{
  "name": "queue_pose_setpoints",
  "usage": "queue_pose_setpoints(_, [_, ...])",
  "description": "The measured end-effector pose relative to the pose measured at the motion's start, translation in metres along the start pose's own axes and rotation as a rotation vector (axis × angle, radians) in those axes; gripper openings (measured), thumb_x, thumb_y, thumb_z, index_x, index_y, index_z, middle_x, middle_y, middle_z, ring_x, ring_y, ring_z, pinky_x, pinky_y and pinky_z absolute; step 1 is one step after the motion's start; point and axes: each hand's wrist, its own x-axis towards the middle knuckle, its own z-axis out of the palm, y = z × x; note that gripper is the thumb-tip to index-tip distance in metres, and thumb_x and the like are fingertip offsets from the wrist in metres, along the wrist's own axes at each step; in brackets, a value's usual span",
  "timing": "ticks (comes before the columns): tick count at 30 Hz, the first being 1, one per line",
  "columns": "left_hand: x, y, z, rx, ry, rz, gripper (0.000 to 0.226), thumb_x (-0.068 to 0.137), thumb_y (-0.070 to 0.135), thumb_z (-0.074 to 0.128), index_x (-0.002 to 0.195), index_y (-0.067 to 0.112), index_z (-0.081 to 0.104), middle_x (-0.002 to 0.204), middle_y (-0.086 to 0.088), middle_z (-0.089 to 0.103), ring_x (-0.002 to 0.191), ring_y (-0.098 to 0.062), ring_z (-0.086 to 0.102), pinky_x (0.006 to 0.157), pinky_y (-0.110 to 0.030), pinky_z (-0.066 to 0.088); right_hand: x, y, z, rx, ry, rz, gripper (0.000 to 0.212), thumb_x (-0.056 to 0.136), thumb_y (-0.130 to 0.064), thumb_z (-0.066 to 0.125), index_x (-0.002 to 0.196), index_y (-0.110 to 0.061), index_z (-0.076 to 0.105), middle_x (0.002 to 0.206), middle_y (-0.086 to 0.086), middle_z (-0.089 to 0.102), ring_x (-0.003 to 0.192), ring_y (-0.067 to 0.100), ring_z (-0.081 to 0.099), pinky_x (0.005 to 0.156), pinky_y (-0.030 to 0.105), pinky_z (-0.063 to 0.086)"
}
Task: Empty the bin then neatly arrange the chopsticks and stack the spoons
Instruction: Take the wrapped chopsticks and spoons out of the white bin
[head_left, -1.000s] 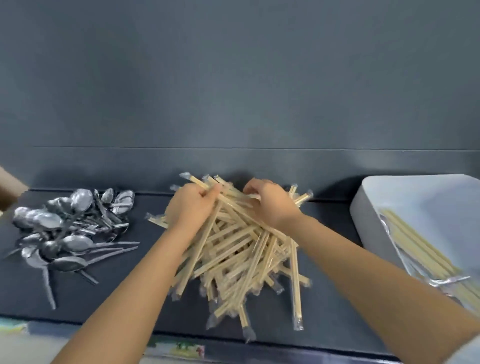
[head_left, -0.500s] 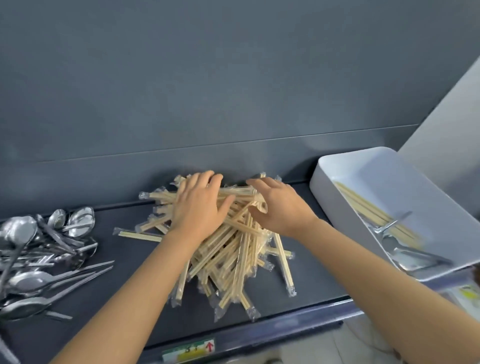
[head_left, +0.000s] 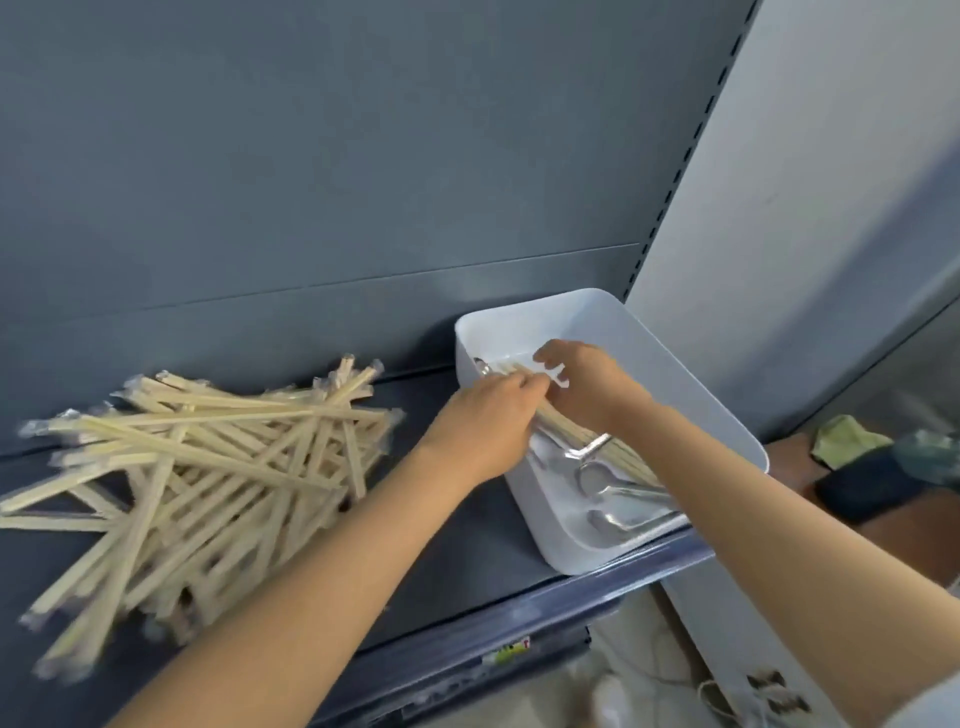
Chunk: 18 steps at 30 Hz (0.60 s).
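- Bin (head_left: 680, 374), white and open-topped, stood at the right end of the shelf (head_left: 457, 530). A few wrapped chopsticks (head_left: 631, 462) lay lengthwise on its floor, with several spoons (head_left: 605, 480) beside and partly under them.
- Over the bin's left rim the left grip (head_left: 488, 421) had its fingers curled onto the far end of those sticks.
- Just beside it, inside the bin, the right grip (head_left: 592, 389) had bent fingers over the same bundle. Whether it had closed on the sticks could not be told.
- Well apart to the left, a large loose pile (head_left: 218, 457) of wrapped chopsticks lay criss-crossed on the shelf. Emptying looked nearly done, and the neat arranging had not started.
- The step in hand seemed to be lifting the bundle out. It would go best with the two grips spread along the sticks rather than crowded at one end, keeping the bundle level.
- The clear wrappers looked slippery, so a firm squeeze round the whole bundle would likely stop single sticks sliding free.
- A metal handle appeared to lie across the sticks near their middle. Drawing the bundle out from under it, or moving it aside first, would avoid a snag.
- Laying the bundle all one way beside the pile would save sorting later.
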Motion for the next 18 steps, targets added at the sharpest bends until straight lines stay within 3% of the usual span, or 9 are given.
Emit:
queue_pose_setpoints(2, [0.028, 0.021, 0.013, -0.031, -0.145, -0.084, 0.036, 0.096, 0.019, 0.047, 0.132, 0.013, 0.04, 0.107, -0.012, 0.06, 0.095, -0.033, 0.057, 0.064, -0.037, 0.042, 0.013, 0.032, -0.001, -0.079, -0.111, -0.044, 0.013, 0.088, -0.01, 0.049, 0.093, -0.011, 0.061, 0.103, 0.006, 0.064, 0.099, 0.027, 0.058, 0.081, 0.031, 0.043])
queue_pose_setpoints(4, [0.052, 0.034, 0.03, -0.061, -0.254, -0.176, 0.033, 0.094, 0.021, 0.053, 0.125, 0.014, 0.044, 0.102, -0.011, 0.061, 0.09, -0.03, 0.059, 0.067, -0.039, 0.049, 0.024, 0.06, -0.001, -0.164, -0.232, -0.114, 0.017, 0.088, -0.01, 0.047, 0.074, -0.02, 0.051, 0.095, 0.005, 0.063, 0.096, 0.027, 0.057, 0.076, 0.031, 0.042])
queue_pose_setpoints(7, [0.071, 0.048, 0.048, -0.178, -0.479, -0.355, 0.026, 0.082, 0.029, 0.068, 0.098, 0.019, 0.05, 0.098, -0.007, 0.061, 0.081, -0.022, 0.059, 0.068, -0.035, 0.051, 0.033, 0.089, 0.0, -0.181, -0.39, -0.273, 0.002, 0.086, -0.017, 0.054, 0.084, -0.017, 0.055, 0.094, 0.003, 0.059, 0.089, 0.023, 0.054, 0.072, 0.026, 0.036])
queue_pose_setpoints(9, [0.073, 0.056, 0.054, -0.258, -0.564, -0.475, 0.038, 0.073, 0.035, 0.076, 0.094, 0.02, 0.048, 0.095, -0.002, 0.059, 0.08, -0.019, 0.06, 0.068, -0.032, 0.051, 0.034, 0.099, 0.002, -0.161, -0.48, -0.369, 0.009, 0.085, -0.021, 0.057, 0.091, -0.015, 0.057, 0.089, 0.0, 0.055, 0.084, 0.02, 0.051, 0.07, 0.026, 0.036])
queue_pose_setpoints(13, [0.07, 0.063, 0.065, -0.299, -0.539, -0.656, 0.055, 0.066, 0.025, 0.085, 0.107, 0.02, 0.048, 0.102, 0.0, 0.06, 0.089, -0.02, 0.06, 0.078, -0.036, 0.053, 0.036, 0.109, 0.003, -0.074, -0.556, -0.506, 0.012, 0.084, -0.022, 0.058, 0.088, -0.021, 0.047, 0.081, -0.006, 0.051, 0.08, 0.02, 0.05, 0.068, 0.026, 0.036])
queue_pose_setpoints(16, [0.063, 0.058, 0.072, -0.395, -0.408, -0.743, 0.036, 0.076, 0.014, 0.076, 0.101, 0.02, 0.052, 0.098, 0.0, 0.06, 0.088, -0.02, 0.059, 0.075, -0.035, 0.052, 0.038, 0.109, 0.004, 0.038, -0.639, -0.517, 0.008, 0.088, -0.02, 0.052, 0.096, -0.021, 0.05, 0.084, -0.006, 0.053, 0.083, 0.018, 0.05, 0.071, 0.025, 0.035])
queue_pose_setpoints(18, [0.061, 0.056, 0.076, -0.46, -0.265, -0.806, 0.018, 0.084, 0.013, 0.068, 0.097, 0.018, 0.057, 0.095, -0.002, 0.063, 0.086, -0.021, 0.06, 0.076, -0.036, 0.052, 0.039, 0.11, 0.003, 0.172, -0.706, -0.509, 0.021, 0.09, -0.022, 0.051, 0.111, -0.022, 0.052, 0.093, -0.004, 0.055, 0.087, 0.018, 0.052, 0.074, 0.027, 0.037])
